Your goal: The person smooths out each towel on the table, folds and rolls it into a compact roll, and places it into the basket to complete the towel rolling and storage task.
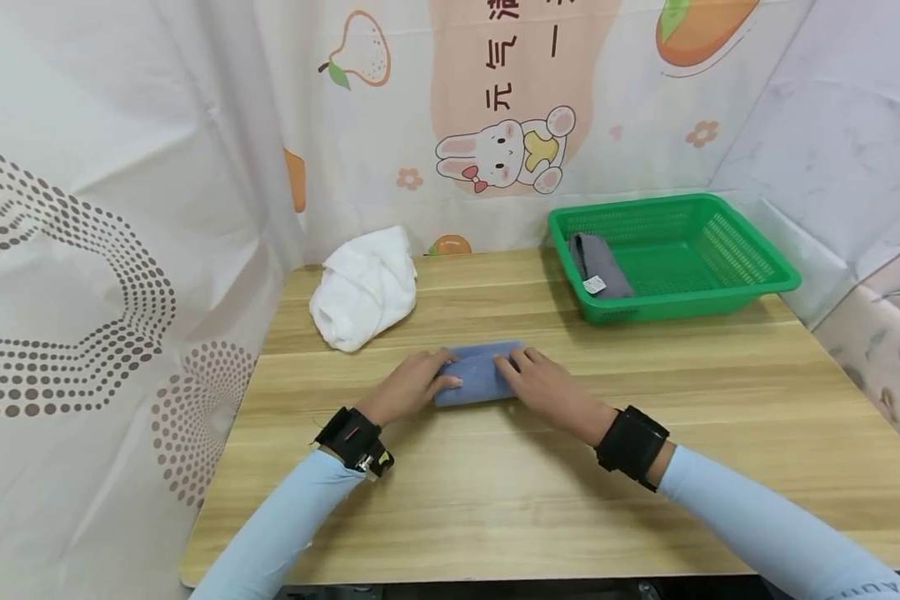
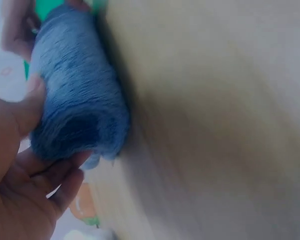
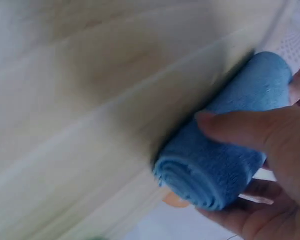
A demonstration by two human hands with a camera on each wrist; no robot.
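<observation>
The wooden table (image 1: 495, 492) has bare board toward its near edge. Far right of the blue towel roll (image 1: 478, 377) sits the green basket (image 1: 750, 275); far left, the white cloth (image 1: 363, 287). The roll lies mid-table — left hand (image 1: 412, 385) and right hand (image 1: 543, 387) curl around its ends, thumbs pressing on top.

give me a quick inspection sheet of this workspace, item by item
surface: wooden table, pale planks
job's things: rolled blue towel lying on the table
clutter: crumpled white towel at back left; green basket at back right with a folded grey cloth inside
hands: left hand and right hand each grip one end of the roll
cables: nothing seen
surroundings: printed curtain with rabbit and fruit pictures behind and at left
</observation>
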